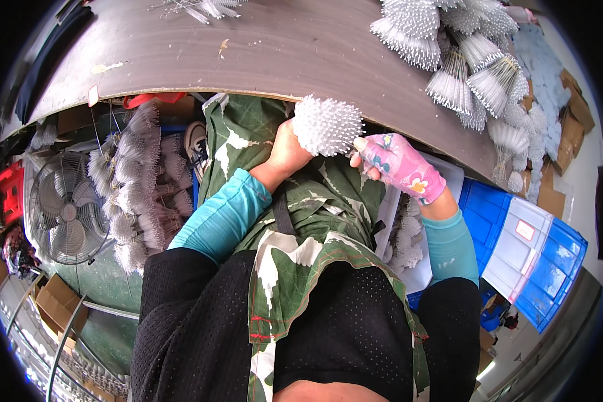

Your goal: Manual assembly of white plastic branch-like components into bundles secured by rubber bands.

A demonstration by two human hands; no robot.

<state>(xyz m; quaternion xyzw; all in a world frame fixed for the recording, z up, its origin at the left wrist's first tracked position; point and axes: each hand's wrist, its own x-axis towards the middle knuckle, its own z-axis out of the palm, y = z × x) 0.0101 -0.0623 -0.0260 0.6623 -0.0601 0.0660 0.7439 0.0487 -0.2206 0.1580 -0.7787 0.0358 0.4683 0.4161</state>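
My left hand (289,149) is wrapped round a bundle of thin white-tipped brushes (328,126), its dense round head of tips turned up. The bundle is above my lap, at the near edge of the table. My right hand (402,166), in a pink flowered glove that leaves the fingertips bare, is just right of the bundle. Its thumb and fingers are pinched together close to the bundle's lower right side. Whatever lies between them is too small to make out.
Many similar bundles (452,80) are heaped on the brown table (275,50) at the far right. More bundles (137,181) hang at the left beside a round metal fan (68,208). Blue and white plastic crates (526,248) stand at the right. A white bin (419,268) holds further bundles.
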